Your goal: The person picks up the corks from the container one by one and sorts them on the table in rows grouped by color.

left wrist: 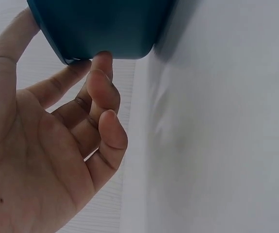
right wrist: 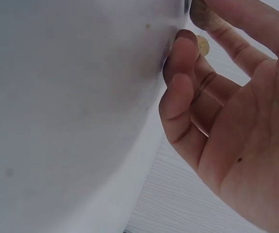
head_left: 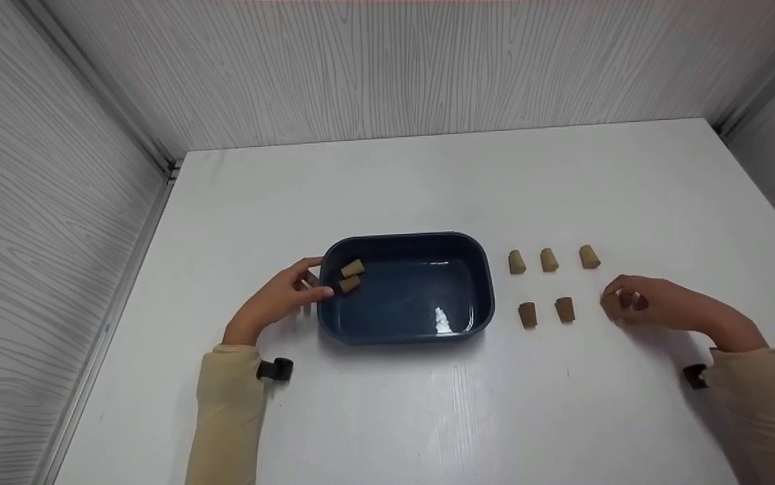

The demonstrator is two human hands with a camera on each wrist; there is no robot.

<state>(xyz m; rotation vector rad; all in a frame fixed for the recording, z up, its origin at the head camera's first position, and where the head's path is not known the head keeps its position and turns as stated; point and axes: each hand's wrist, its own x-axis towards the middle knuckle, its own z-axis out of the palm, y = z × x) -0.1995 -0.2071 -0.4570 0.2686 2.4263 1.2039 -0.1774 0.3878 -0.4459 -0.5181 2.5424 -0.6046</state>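
A dark blue rectangular tub point(head_left: 400, 340) stands on the white table. My left hand point(head_left: 286, 293) holds its left wall, thumb over the rim and fingers outside; in the left wrist view the curled fingers point(left wrist: 104, 90) meet the tub's wall point(left wrist: 100, 29). Inside, at the left end, lie a light cork stopper point(head_left: 353, 268) and a darker one point(head_left: 349, 284). Over at the right, my right hand point(head_left: 653, 303) pinches a brown cork stopper point(head_left: 611, 306) at the table surface. The right wrist view shows that stopper point(right wrist: 203, 15) partly, between thumb and fingers.
Right of the tub, three light cork stoppers point(head_left: 549, 260) form a back row. Two brown stoppers point(head_left: 565, 309) stand in front of them, left of my right hand. Grey wood-grain panels point(head_left: 387, 74) border the table at the back and sides.
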